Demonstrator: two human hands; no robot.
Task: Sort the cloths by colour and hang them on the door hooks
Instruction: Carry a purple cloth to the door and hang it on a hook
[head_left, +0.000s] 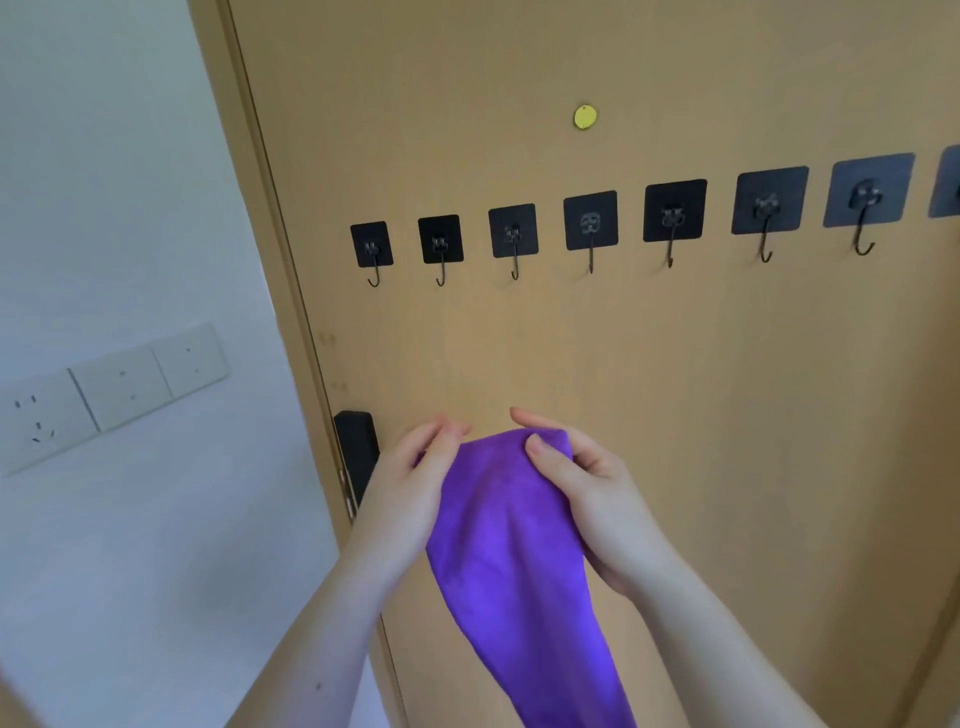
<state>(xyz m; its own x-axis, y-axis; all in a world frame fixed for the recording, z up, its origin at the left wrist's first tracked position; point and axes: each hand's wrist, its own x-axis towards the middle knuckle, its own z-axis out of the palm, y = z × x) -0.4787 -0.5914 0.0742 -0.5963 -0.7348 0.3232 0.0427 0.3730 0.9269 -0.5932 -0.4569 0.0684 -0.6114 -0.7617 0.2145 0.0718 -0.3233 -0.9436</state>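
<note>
A purple cloth (514, 551) hangs down in front of the tan door (519, 353), held at its top edge by both hands. My left hand (415, 483) pinches the cloth's upper left corner. My right hand (582, 493) grips the upper right part, thumb pressed on the fabric. Above the hands runs a row of several black adhesive hooks, from the leftmost hook (372, 252) to a hook (866, 200) near the right edge. All hooks in view are bare. The cloth's lower end runs out of the frame.
A black door lock body (356, 452) sits at the door's left edge beside my left hand. A yellow round sticker (585, 116) is above the hooks. On the white wall to the left are a socket and switch plates (104, 397).
</note>
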